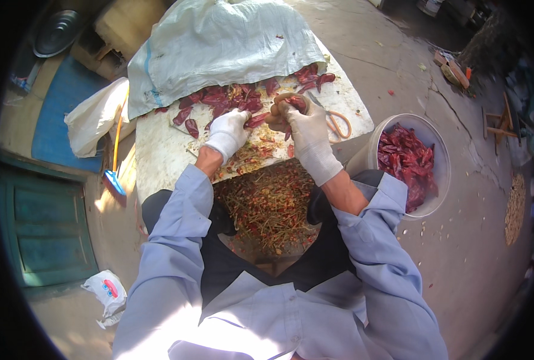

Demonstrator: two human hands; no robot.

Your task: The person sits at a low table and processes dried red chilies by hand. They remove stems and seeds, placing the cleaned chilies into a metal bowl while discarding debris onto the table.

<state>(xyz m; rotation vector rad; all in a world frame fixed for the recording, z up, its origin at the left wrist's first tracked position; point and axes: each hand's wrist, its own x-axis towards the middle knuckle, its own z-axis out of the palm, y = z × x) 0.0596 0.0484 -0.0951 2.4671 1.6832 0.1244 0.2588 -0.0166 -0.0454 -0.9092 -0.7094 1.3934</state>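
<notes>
My left hand [229,131], in a white knit glove, grips a dried red chili pepper [257,120] above the white board [163,157]. My right hand [305,121], in a stained glove, curls around dried red chili pieces [296,103]; some red also shows below its fingers. Orange-handled scissors [339,126] lie just right of that hand, their blades partly hidden behind it. More dried chilies [215,100] lie beyond my hands, spilling from under a white woven sack [231,45]. Seeds and chili scraps [260,150] are scattered on the board between my wrists.
A white bucket [442,180] of dried chilies [404,155] stands by my right knee. Stems and seeds [267,202] cover the ground between my legs. On the left are a broom [115,180], a pale sack [93,119] and a green door [51,225].
</notes>
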